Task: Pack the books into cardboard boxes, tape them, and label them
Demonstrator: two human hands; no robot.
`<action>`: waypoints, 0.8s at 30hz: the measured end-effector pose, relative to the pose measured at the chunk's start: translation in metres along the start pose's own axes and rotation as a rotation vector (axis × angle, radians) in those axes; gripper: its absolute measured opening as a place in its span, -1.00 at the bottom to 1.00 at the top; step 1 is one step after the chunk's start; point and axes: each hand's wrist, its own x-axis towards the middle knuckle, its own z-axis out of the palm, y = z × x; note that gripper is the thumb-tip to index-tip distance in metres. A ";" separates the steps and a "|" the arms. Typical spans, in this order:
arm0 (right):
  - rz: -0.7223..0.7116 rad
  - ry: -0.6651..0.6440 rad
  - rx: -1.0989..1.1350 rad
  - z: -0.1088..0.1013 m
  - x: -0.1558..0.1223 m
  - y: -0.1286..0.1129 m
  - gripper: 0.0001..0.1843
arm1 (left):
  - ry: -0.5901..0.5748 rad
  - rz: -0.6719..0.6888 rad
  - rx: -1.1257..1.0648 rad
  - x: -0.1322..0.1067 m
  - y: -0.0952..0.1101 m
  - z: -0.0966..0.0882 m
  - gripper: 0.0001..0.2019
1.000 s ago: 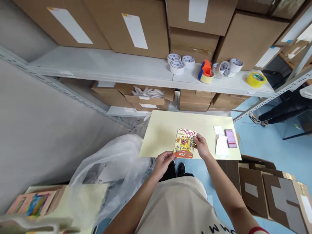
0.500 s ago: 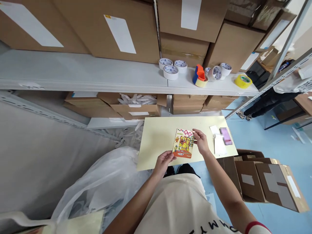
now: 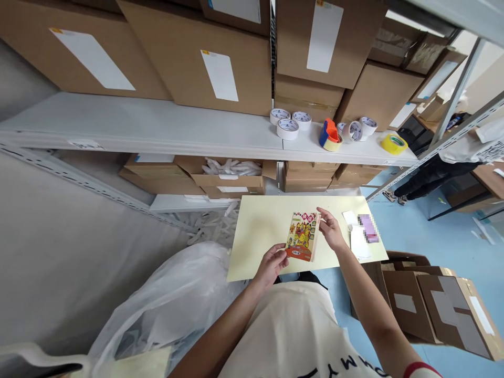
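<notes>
A small booklet (image 3: 302, 236) with a colourful cartoon cover is held tilted above the pale yellow tabletop (image 3: 255, 226). My left hand (image 3: 272, 262) pinches its lower left corner, thumb on the cover. At the upper right edge is my right hand (image 3: 329, 228), its fingers apart and stretched beside the page edge; whether they touch it I cannot tell. White paper pieces (image 3: 359, 244) and a blurred-out purple item (image 3: 368, 228) lie on the table to the right.
A grey shelf (image 3: 197, 136) ahead bears cardboard boxes (image 3: 220, 68), white tape rolls (image 3: 287, 129), a tape dispenser (image 3: 329, 135) and yellow tape (image 3: 394, 144). Clear plastic (image 3: 169, 299) bulges at left. Open cartons (image 3: 417, 302) stand at right. Another person (image 3: 452, 168) stands beyond the shelf.
The booklet has turned so its right page edge shows. My right hand's fingers have shifted outward along that edge. The left hand keeps its corner grip; the camera view has tilted up slightly.
</notes>
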 end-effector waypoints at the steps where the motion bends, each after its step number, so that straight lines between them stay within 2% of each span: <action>1: -0.031 -0.053 -0.037 -0.003 0.002 -0.001 -0.45 | -0.015 -0.027 -0.032 0.001 0.000 0.001 -0.55; 4: -0.086 -0.240 -0.118 -0.012 0.011 -0.008 -0.41 | -0.071 -0.122 -0.067 0.004 0.001 0.005 -0.61; 7: -0.099 -0.368 -0.185 -0.021 0.022 -0.019 -0.59 | -0.082 -0.165 0.024 0.010 0.003 0.013 -0.64; 9: -0.065 -0.403 -0.200 -0.027 0.030 -0.026 -0.63 | -0.024 -0.091 0.097 0.014 0.006 0.019 -0.65; 11: -0.003 -0.414 -0.183 -0.033 0.037 -0.033 -0.58 | 0.020 0.029 0.101 0.017 0.012 0.025 -0.63; 13: 0.048 -0.417 -0.166 -0.036 0.043 -0.040 -0.54 | 0.005 0.128 0.102 0.021 0.019 0.032 -0.52; 16: 0.097 -0.429 -0.147 -0.039 0.049 -0.048 -0.52 | -0.001 0.262 0.277 0.026 0.025 0.042 -0.48; 19: 0.128 -0.337 -0.055 -0.042 0.050 -0.049 -0.48 | 0.106 0.329 0.380 0.034 0.021 0.052 -0.51; 22: 0.180 -0.175 0.050 -0.051 0.049 -0.045 -0.46 | 0.216 0.298 0.301 0.040 0.011 0.058 -0.45; 24: 0.228 -0.111 0.065 -0.057 0.050 -0.040 -0.47 | 0.231 0.263 0.288 0.042 0.004 0.060 -0.43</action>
